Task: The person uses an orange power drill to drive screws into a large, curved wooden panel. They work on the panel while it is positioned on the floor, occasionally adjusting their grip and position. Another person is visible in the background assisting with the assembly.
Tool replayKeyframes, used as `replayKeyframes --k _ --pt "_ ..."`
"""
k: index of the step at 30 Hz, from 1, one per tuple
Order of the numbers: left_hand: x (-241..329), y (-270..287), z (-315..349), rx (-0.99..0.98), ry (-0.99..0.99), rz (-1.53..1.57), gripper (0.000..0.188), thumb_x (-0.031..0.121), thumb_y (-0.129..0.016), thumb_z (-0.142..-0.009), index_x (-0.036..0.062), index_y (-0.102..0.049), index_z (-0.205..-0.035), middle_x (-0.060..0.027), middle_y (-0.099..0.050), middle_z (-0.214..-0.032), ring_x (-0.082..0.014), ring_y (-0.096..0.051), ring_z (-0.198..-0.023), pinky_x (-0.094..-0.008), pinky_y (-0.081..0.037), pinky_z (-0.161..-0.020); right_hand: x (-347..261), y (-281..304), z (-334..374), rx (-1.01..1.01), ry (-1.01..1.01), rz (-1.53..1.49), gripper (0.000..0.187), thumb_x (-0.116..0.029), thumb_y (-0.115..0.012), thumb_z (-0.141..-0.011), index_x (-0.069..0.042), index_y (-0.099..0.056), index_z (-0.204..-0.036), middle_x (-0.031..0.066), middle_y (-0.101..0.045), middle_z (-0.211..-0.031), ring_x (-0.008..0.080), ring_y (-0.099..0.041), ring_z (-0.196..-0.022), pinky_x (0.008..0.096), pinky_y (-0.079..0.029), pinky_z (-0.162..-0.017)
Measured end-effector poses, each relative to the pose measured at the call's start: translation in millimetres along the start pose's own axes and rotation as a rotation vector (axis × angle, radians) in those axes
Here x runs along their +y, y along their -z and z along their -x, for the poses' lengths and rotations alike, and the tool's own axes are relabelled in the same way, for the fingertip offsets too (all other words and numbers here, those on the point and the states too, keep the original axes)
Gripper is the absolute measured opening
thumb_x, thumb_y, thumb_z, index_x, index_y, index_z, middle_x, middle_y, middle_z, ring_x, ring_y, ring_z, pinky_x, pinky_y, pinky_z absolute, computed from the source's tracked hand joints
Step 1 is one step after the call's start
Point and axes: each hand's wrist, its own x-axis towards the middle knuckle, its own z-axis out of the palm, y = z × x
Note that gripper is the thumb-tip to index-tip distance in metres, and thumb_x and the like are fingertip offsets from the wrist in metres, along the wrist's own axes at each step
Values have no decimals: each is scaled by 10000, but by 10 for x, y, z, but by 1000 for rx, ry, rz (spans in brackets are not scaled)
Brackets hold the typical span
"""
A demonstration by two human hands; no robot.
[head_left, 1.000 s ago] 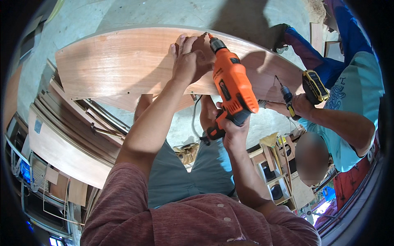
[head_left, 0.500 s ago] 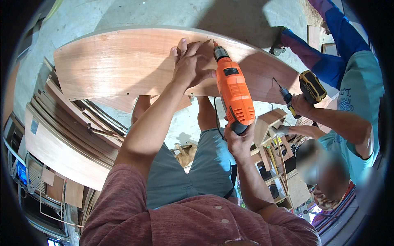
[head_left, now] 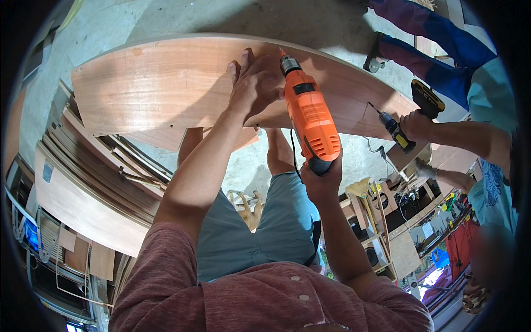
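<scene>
The right hand [head_left: 323,180] is wrapped tight round the grip of the orange corded power drill [head_left: 310,113], whose chuck points toward twelve o'clock at the curved reddish-brown plywood panel [head_left: 160,88]. Just at the drill's nine o'clock, the left hand [head_left: 255,83] lies pressed on the panel, fingers together. At three o'clock, a co-worker's hand [head_left: 416,124] grips a yellow-and-black drill [head_left: 412,119] against the same panel.
</scene>
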Motion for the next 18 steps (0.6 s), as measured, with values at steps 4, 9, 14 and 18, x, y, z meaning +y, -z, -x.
replayKeyframes --k 4,9,14,18 --pt "61 63 -6 -6 -12 -37 291 322 -868 -729 246 -823 -1006 -69 -564 -1477 -302 -364 -1471 -507 -186 -1169 50 -2 8 39 -85 -6 855 89 -567 -728 -4 -315 -1540 140 -542 -1343 225 -549 -1252 369 -439 -1077" --pt "-73 3 -46 -145 38 68 551 612 -812 -715 186 -805 -1064 -68 -463 -1567 -331 -100 -1575 -602 -14 -1204 46 -3 -1 40 -94 24 850 88 -570 -724 -16 -332 -1534 139 -549 -1324 221 -559 -1237 362 -443 -1067" --pt "-29 43 -53 -146 61 53 598 639 -803 -709 170 -801 -1080 -78 -437 -1590 -342 -62 -1580 -608 3 -1207 -17 4 -14 36 -124 26 850 90 -569 -722 -21 -337 -1533 139 -551 -1312 214 -571 -1211 358 -455 -1048" --pt "36 61 -41 -145 104 50 585 608 -821 -719 171 -794 -1107 -82 -413 -1609 -330 -27 -1590 -598 48 -1229 -7 17 -16 40 -110 47 848 95 -565 -723 -19 -337 -1532 135 -553 -1302 211 -578 -1190 351 -461 -1034"
